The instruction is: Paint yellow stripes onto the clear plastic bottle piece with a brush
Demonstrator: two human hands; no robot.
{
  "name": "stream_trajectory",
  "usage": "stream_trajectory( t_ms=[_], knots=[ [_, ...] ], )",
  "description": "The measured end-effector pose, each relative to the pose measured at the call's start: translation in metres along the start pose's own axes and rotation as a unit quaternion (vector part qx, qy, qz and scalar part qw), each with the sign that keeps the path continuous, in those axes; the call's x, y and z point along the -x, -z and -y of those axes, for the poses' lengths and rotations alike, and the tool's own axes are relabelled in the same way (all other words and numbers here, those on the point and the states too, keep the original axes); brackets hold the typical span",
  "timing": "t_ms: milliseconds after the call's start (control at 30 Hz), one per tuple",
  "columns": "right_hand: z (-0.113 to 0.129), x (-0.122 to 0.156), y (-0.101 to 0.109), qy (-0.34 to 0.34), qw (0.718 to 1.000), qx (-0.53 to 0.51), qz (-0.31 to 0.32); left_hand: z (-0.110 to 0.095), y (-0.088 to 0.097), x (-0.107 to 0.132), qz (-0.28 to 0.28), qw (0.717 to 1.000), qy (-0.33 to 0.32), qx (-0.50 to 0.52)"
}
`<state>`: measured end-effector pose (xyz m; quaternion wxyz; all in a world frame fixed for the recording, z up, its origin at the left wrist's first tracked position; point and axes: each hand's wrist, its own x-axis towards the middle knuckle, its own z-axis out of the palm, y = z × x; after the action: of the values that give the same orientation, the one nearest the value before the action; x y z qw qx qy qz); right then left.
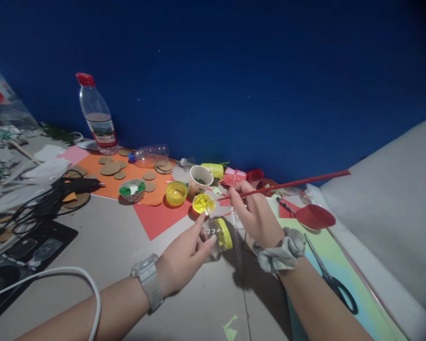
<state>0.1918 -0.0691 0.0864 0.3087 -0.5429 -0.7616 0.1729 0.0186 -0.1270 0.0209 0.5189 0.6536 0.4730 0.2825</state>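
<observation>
A long red paintbrush (298,181) is pinched in my right hand (257,213), its tip over a small cup of yellow paint (203,203). My left hand (184,255) is closed around a clear plastic bottle piece (211,230) that lies tilted, with its right-hand rim painted yellow. The index finger of that hand reaches the near edge of the small paint cup. Just behind stands a patterned paper cup (200,177) with dark liquid. To its left is a yellow tub (176,193). A cup with green paint (132,190) sits farther left.
Cardboard discs (110,168) and a lying clear bottle (151,155) rest on orange paper. An upright water bottle (99,116) stands near the blue wall. Scissors (332,279) and a red spoon-shaped piece (315,217) lie right. A glue gun (81,183) with black cable lies left.
</observation>
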Motion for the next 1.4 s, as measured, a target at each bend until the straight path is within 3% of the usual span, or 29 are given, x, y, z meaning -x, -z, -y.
stream_trajectory(
  t_ms=[367,867,1400],
  knots=[
    [-0.002,-0.001,0.002,0.008,0.999,0.020,0.034,0.000,-0.001,0.001,-0.012,1.000,-0.003,0.020],
    [0.015,0.005,0.004,0.054,0.995,0.071,0.044,-0.001,-0.001,-0.001,-0.017,0.999,-0.010,0.028],
    [0.013,0.003,0.001,0.036,0.994,0.084,0.063,0.000,-0.001,-0.001,-0.016,0.999,-0.019,0.037]
  ],
)
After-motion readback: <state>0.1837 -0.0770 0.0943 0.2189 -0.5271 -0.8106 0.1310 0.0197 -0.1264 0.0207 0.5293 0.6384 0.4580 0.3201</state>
